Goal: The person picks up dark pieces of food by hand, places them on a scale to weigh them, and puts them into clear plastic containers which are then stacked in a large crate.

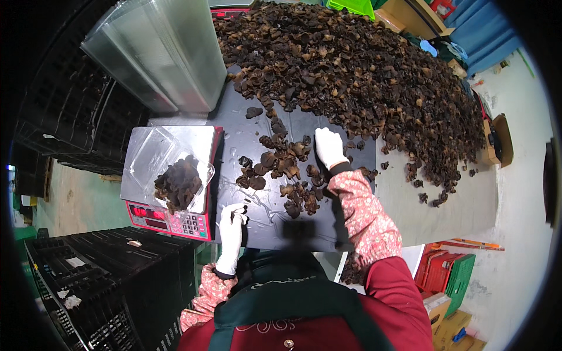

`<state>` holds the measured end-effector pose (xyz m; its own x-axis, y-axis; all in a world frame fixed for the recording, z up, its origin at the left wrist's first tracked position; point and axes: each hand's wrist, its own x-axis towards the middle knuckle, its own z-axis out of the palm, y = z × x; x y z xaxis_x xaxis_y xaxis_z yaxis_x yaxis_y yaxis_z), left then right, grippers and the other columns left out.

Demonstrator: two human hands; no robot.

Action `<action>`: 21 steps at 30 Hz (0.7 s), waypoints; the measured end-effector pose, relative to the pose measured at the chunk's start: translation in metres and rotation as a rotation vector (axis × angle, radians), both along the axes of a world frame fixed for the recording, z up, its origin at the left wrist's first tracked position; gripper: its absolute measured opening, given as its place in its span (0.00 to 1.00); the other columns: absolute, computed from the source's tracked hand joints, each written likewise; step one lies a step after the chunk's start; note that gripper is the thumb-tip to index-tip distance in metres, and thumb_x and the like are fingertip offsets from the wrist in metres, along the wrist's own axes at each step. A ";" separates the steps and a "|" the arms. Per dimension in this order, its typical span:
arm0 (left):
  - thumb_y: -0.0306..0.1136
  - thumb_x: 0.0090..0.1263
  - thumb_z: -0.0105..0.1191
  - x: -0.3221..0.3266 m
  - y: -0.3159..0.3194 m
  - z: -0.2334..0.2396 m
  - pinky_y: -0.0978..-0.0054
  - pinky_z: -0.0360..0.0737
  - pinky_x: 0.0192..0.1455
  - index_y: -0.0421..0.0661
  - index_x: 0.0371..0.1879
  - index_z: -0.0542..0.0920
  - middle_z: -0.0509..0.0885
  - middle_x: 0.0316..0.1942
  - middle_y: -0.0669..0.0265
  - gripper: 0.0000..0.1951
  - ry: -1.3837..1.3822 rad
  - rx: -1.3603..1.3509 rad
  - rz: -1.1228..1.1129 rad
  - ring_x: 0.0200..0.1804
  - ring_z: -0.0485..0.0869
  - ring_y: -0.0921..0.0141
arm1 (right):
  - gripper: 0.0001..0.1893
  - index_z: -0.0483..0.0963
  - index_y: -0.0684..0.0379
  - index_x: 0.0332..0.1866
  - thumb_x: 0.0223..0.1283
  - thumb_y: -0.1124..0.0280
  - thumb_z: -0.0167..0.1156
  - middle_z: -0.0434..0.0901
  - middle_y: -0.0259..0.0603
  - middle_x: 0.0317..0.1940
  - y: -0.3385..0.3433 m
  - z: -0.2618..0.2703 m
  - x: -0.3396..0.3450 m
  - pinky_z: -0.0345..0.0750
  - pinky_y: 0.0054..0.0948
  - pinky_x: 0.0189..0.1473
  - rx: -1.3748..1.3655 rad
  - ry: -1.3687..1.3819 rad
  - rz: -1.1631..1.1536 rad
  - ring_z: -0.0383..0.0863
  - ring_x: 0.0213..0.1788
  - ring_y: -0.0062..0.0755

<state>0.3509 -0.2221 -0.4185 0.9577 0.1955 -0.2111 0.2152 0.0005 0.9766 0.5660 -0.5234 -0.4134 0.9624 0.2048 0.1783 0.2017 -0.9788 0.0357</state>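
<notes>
White gloves cover both hands. My right hand (pixel 329 148) is on the dark table cover (pixel 268 219), between the loose dried wood-ear mushrooms (pixel 276 162) and a large heap of them (pixel 351 70). Its fingers are bent, and what they may hold is hidden. My left hand (pixel 232 223) rests near the table's front edge with its fingers partly bent; nothing shows in it. To its left, a red and silver digital scale (pixel 136 175) bears a clear plastic clamshell box (pixel 156 145), lid open, with a clump of dark mushrooms (pixel 180 182) inside.
Tall stacks of clear plastic boxes (pixel 167 52) stand behind the scale. Black plastic crates (pixel 66 105) are at the left, and more (pixel 145 281) at the lower left. A bright green basket (pixel 351 6) lies beyond the heap. Red crates (pixel 434 267) and cardboard boxes (pixel 452 327) stand at the lower right.
</notes>
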 end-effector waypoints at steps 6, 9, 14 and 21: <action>0.23 0.75 0.48 0.009 -0.001 0.005 0.83 0.74 0.36 0.40 0.50 0.82 0.86 0.38 0.67 0.11 0.062 0.003 -0.063 0.32 0.78 0.81 | 0.04 0.74 0.57 0.39 0.62 0.72 0.54 0.79 0.46 0.37 -0.023 0.047 -0.083 0.78 0.42 0.44 0.539 0.082 0.048 0.82 0.43 0.51; 0.25 0.75 0.51 0.017 -0.020 -0.003 0.83 0.73 0.35 0.41 0.50 0.82 0.86 0.39 0.69 0.09 -0.022 0.108 -0.176 0.29 0.76 0.82 | 0.03 0.74 0.57 0.38 0.60 0.75 0.55 0.79 0.46 0.36 -0.063 0.065 -0.190 0.78 0.41 0.44 0.739 0.159 -0.032 0.81 0.41 0.53; 0.28 0.71 0.58 0.039 -0.066 -0.007 0.64 0.65 0.74 0.47 0.64 0.77 0.75 0.65 0.55 0.21 -0.422 0.402 -0.391 0.70 0.71 0.57 | 0.04 0.80 0.58 0.37 0.58 0.71 0.60 0.83 0.46 0.34 -0.131 0.062 -0.397 0.80 0.42 0.47 0.185 0.444 -0.544 0.85 0.42 0.49; 0.32 0.70 0.59 0.056 -0.086 -0.018 0.62 0.70 0.71 0.47 0.66 0.75 0.71 0.67 0.53 0.24 -0.329 0.622 -0.578 0.70 0.71 0.52 | 0.11 0.82 0.59 0.49 0.65 0.68 0.62 0.84 0.46 0.47 -0.110 0.041 -0.387 0.78 0.38 0.57 0.508 0.034 -0.625 0.84 0.52 0.44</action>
